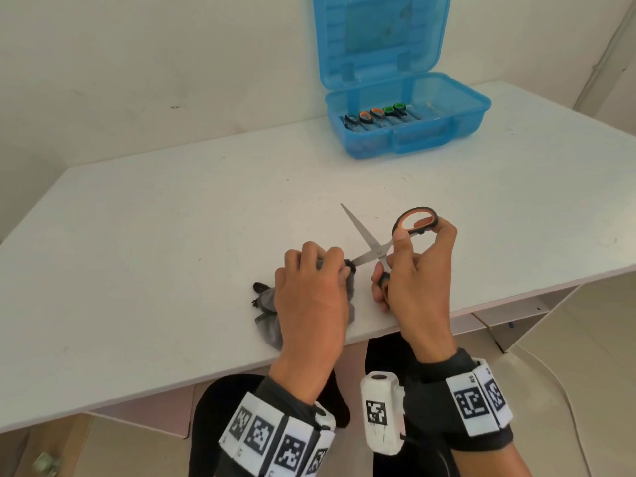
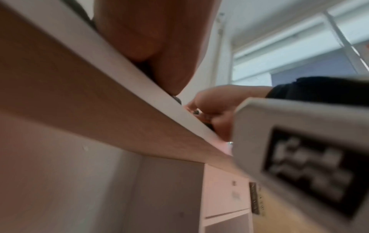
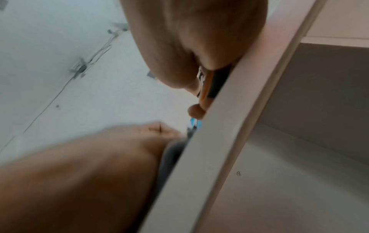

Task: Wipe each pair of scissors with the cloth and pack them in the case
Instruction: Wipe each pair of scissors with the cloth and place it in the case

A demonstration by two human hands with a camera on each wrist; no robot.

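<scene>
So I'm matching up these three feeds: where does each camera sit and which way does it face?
Head: above, looking down at table, both hands, scissors, case.
Left wrist: below table edge, looking up; left hand, right hand.
Right wrist: below the edge, looking up; right hand, left hand.
All show both hands.

text: none legible | wrist bands [image 1: 275, 438]: square coded markers only, no words

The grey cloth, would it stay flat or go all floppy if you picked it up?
Probably floppy: the grey cloth lies bunched and wrinkled under the left hand. It likely weighs little, and it folds around the blade of the scissors.
</scene>
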